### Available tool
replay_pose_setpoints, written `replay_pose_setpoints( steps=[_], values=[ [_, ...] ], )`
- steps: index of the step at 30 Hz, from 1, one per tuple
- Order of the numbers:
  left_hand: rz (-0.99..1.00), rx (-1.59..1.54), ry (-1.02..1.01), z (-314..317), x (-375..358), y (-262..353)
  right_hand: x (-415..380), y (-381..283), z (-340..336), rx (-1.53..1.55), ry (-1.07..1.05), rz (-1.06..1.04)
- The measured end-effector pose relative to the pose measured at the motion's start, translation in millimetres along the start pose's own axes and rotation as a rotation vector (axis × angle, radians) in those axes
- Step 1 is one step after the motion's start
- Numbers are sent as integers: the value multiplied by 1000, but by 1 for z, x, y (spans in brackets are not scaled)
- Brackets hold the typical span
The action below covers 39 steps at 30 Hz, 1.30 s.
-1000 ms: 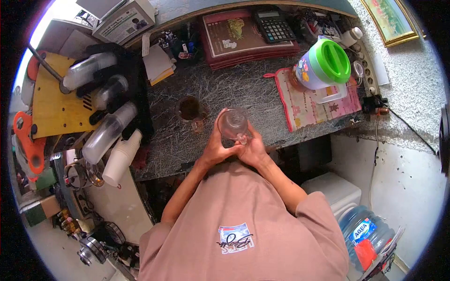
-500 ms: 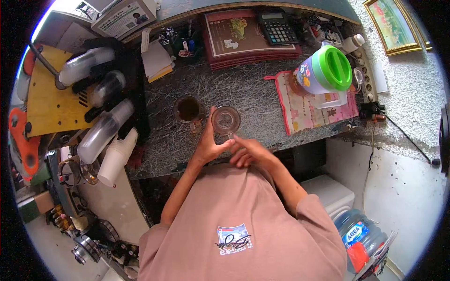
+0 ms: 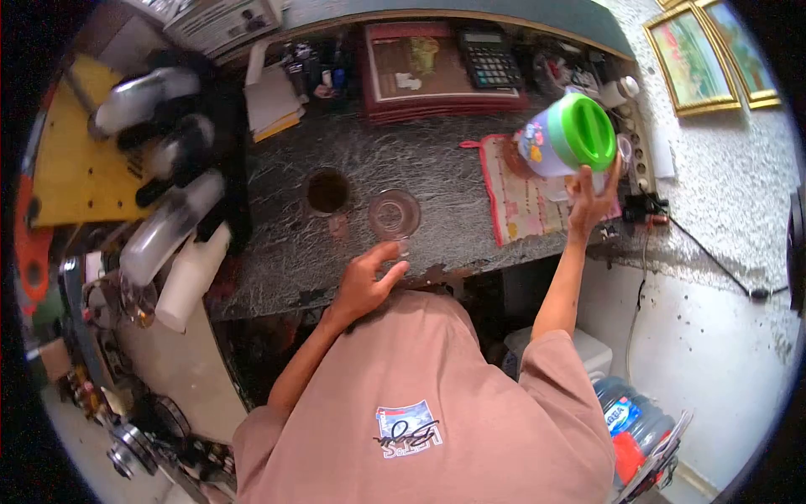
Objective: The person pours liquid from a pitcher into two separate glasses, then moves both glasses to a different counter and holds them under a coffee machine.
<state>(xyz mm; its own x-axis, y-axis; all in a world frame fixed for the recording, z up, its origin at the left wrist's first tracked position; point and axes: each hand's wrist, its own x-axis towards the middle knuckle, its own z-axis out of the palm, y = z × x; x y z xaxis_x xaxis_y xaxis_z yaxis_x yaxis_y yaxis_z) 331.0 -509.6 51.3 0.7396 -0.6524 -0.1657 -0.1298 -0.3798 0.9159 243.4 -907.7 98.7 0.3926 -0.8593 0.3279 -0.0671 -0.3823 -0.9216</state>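
Observation:
At the right of the counter stands a plastic pitcher (image 3: pixel 554 139) with a green lid and a cartoon print, brown liquid low in it. My right hand (image 3: pixel 590 202) is at its handle, thumb and fingers on either side, partly hiding it. In the middle, a clear glass mug (image 3: pixel 395 215) rests on the counter. Just below it my left hand (image 3: pixel 369 279) has its thumb and forefinger apart, fingertips right at the mug's handle. To the left is a second glass mug (image 3: pixel 328 193) filled with dark liquid.
Under the pitcher lies a pink-edged cloth (image 3: pixel 512 214). Menu-like boards (image 3: pixel 395 105) and a calculator (image 3: pixel 489 60) lie at the back. Stacked plastic cups (image 3: pixel 193 281) hang at the left. A power strip (image 3: pixel 640 164) runs along the right wall.
My right hand has left the clear mug and reached right to the pitcher's handle. My left hand has loosened from around the clear mug and drawn down toward its handle.

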Motion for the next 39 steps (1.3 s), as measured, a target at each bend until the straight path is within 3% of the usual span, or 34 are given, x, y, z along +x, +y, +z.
replay_pose_setpoints(
  steps=[1, 3, 4, 5, 7, 8, 13, 15, 17, 21, 23, 27, 29, 39],
  values=[
    [25, -101, -29, 2, 3, 3, 1, 3, 8, 15, -24, -1],
    [41, -199, -40, 2, 4, 4, 3, 10, 16, -68, 79, -231],
    [73, -120, -62, 4, 8, 0, -7, -26, 34, 127, 113, -61],
    [104, -44, -91, 5, 8, -2, -3, -24, 36, 130, 100, -65],
    [130, -15, -76, 5, 8, -3, 10, -30, 39, -337, 117, -539],
    [156, 20, -69, 5, 9, -4, 7, -34, 38, -230, 52, -408],
    [134, 25, -69, 5, 7, -6, 5, -85, 24, -96, -234, -354],
    [139, 38, -66, 4, 9, -7, 1, -104, 22, -71, -454, -345],
    [146, 39, -64, 4, 8, -9, -7, -116, 24, -79, -510, -347],
    [147, 40, -59, 5, 9, -13, -21, -139, 33, -202, -830, -425],
    [150, 36, -65, 6, 9, -16, -29, -150, 37, -271, -942, -324],
    [170, 17, -61, 5, 10, -18, -41, -173, 51, -359, -1054, -293],
    [196, 26, -38, 6, 10, -19, -41, -177, 58, -385, -1118, -407],
    [223, 13, -11, 7, 13, -25, -40, -201, 78, -463, -1193, -444]
  ],
)
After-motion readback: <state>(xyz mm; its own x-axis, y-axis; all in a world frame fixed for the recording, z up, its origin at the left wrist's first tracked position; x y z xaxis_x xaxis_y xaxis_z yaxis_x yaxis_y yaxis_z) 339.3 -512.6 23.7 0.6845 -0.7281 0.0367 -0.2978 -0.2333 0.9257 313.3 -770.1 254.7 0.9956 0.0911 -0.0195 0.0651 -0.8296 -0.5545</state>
